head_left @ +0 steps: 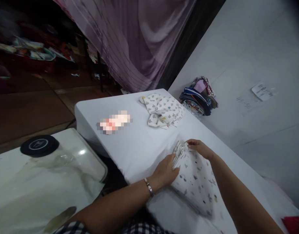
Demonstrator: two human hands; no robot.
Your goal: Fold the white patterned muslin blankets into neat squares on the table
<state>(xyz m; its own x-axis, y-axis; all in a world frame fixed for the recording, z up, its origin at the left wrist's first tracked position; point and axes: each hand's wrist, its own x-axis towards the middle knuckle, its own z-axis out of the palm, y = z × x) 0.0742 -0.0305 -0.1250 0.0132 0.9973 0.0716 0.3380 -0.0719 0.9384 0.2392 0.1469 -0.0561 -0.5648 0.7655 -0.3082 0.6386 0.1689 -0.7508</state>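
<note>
A folded white cloth (194, 182) with small dark and coloured prints lies on the white-covered table (137, 149) in front of me. My left hand (166, 170) grips its left edge near the gathered far end, the thumb on top. At the far right corner of the same cloth, my right hand (198, 147) pinches the fabric with its fingers bent. Several layers show bunched together between the two hands. Farther up the table rests a crumpled white cloth (164, 109) with grey and yellow figures, apart from both hands.
A pixelated pinkish object (115, 122) lies on the table's left side. A pile of folded clothes (198, 96) stands against the white wall (261, 58). At left is a white surface with a round black lid (39, 145). A purple curtain (144, 42) hangs behind.
</note>
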